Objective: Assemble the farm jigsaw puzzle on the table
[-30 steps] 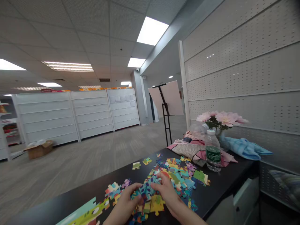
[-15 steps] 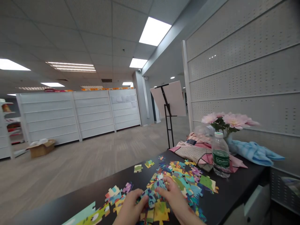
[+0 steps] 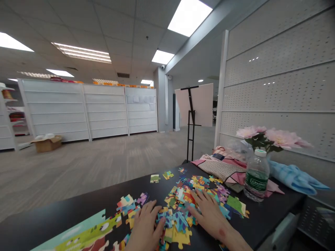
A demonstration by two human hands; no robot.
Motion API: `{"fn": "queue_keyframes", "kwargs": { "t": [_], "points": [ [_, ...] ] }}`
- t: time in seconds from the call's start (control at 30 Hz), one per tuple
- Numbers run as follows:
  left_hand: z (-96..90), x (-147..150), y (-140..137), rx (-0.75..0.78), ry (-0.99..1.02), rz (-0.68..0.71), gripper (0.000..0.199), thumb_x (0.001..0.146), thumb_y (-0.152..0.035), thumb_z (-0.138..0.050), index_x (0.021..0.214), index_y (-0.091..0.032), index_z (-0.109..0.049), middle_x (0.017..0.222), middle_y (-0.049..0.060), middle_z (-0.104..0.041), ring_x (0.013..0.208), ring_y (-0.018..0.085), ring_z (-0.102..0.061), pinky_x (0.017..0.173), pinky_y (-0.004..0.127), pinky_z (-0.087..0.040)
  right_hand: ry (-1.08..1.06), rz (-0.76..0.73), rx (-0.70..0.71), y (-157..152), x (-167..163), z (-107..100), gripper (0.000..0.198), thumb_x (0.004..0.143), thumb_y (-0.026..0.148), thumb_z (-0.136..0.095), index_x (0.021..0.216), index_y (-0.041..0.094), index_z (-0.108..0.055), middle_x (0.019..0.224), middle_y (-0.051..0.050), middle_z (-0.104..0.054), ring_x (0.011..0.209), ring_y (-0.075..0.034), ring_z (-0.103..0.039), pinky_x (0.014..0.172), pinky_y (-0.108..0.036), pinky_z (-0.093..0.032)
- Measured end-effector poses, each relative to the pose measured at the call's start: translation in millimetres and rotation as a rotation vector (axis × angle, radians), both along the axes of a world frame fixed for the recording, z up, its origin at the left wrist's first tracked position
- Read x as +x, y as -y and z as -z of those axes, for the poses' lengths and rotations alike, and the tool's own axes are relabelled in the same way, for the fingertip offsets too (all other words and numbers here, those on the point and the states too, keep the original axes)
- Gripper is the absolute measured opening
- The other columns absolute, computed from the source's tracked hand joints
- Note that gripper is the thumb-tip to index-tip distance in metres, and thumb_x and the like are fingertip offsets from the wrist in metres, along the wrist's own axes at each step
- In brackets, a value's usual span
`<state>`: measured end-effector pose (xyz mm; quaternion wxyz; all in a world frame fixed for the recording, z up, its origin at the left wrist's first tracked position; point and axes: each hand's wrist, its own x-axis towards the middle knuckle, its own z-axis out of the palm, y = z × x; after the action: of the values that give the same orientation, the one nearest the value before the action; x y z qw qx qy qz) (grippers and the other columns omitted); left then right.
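Observation:
My left hand [image 3: 147,223] rests palm down with its fingers apart, just left of some blue patterned puzzle pieces [image 3: 180,220]. Spread out over the heap of loose jigsaw pieces [image 3: 183,195], my right hand [image 3: 209,212] holds nothing; its fingertips are on or just above the heap. A yellow piece [image 3: 181,237] lies nearer to me, between the hands. At the lower left is a joined part of the puzzle [image 3: 86,233] with a green cartoon creature on it. What lies beneath both palms is hidden.
A water bottle [image 3: 257,177] stands right of the heap on the black tabletop [image 3: 86,202]. Behind it are a folded pink cloth [image 3: 222,169], a blue cloth [image 3: 295,176] and pink flowers [image 3: 281,137]. An easel [image 3: 192,115] stands beyond the table.
My hands have moved apart and their fingers have opened. The blue patterned pieces that they were handling now lie on the table between them. The head view has shifted and levelled slightly.

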<state>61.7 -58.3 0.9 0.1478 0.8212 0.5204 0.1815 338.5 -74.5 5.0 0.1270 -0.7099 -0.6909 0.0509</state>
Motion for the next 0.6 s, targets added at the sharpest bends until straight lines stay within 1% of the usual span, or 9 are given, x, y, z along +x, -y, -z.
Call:
{"fn": "queue_keyframes", "kwargs": {
  "t": [0.1, 0.2, 0.3, 0.43, 0.5, 0.6],
  "points": [
    [-4.0, 3, 7, -0.009, -0.026, 0.069, 0.045, 0.096, -0.042, -0.047, 0.137, -0.027, -0.06, 0.154, 0.009, -0.049, 0.145, 0.035, -0.039, 0.117, 0.059, -0.033, -0.018, -0.102, 0.077, 11, -16, 11, 0.064, 0.098, 0.063, -0.04, 0.149, 0.025, -0.051, 0.156, -0.009, -0.046, 0.148, -0.035, -0.034, 0.12, -0.056, -0.028],
    [-3.7, 3, 11, 0.006, -0.045, 0.128, 0.048, 0.096, -0.039, -0.048, 0.141, -0.027, -0.056, 0.155, 0.007, -0.048, 0.147, 0.033, -0.037, 0.118, 0.057, -0.035, -0.082, -0.14, 0.136, 26, -37, 16, 0.06, 0.1, 0.056, -0.041, 0.148, 0.023, -0.051, 0.154, -0.011, -0.049, 0.145, -0.032, -0.039, 0.12, -0.053, -0.034],
    [3.7, 1, 9, 0.033, -0.048, 0.132, 0.049, 0.097, -0.037, -0.046, 0.144, -0.025, -0.053, 0.154, 0.008, -0.049, 0.146, 0.031, -0.038, 0.119, 0.056, -0.035, -0.136, -0.216, 0.144, 37, -55, 13, 0.058, 0.101, 0.049, -0.043, 0.151, 0.022, -0.046, 0.155, -0.012, -0.047, 0.144, -0.031, -0.04, 0.12, -0.05, -0.035],
    [14.6, -1, 3, 0.067, -0.031, 0.106, 0.053, 0.099, -0.034, -0.04, 0.15, -0.021, -0.045, 0.155, 0.011, -0.047, 0.145, 0.031, -0.04, 0.118, 0.055, -0.036, -0.18, -0.351, 0.06, 44, -70, -3, 0.057, 0.098, 0.045, -0.051, 0.149, 0.02, -0.049, 0.154, -0.013, -0.048, 0.145, -0.033, -0.038, 0.122, -0.054, -0.028],
    [15.4, -2, 0, 0.087, -0.017, 0.087, 0.051, 0.099, -0.035, -0.042, 0.147, -0.021, -0.05, 0.15, 0.012, -0.052, 0.14, 0.032, -0.045, 0.115, 0.055, -0.038, -0.233, -0.405, 0.015, 45, -71, -10, 0.058, 0.096, 0.044, -0.054, 0.148, 0.02, -0.05, 0.153, -0.012, -0.049, 0.146, -0.033, -0.037, 0.123, -0.055, -0.025],
    [11.7, -4, -2, 0.09, 0.045, 0.076, 0.038, 0.097, -0.036, -0.047, 0.129, -0.026, -0.064, 0.13, 0.011, -0.064, 0.124, 0.032, -0.057, 0.106, 0.052, -0.046, -0.383, -0.465, -0.04, 42, -62, -17, 0.057, 0.095, 0.042, -0.056, 0.149, 0.024, -0.05, 0.157, -0.011, -0.044, 0.147, -0.03, -0.035, 0.123, -0.049, -0.027]
  ]
}}
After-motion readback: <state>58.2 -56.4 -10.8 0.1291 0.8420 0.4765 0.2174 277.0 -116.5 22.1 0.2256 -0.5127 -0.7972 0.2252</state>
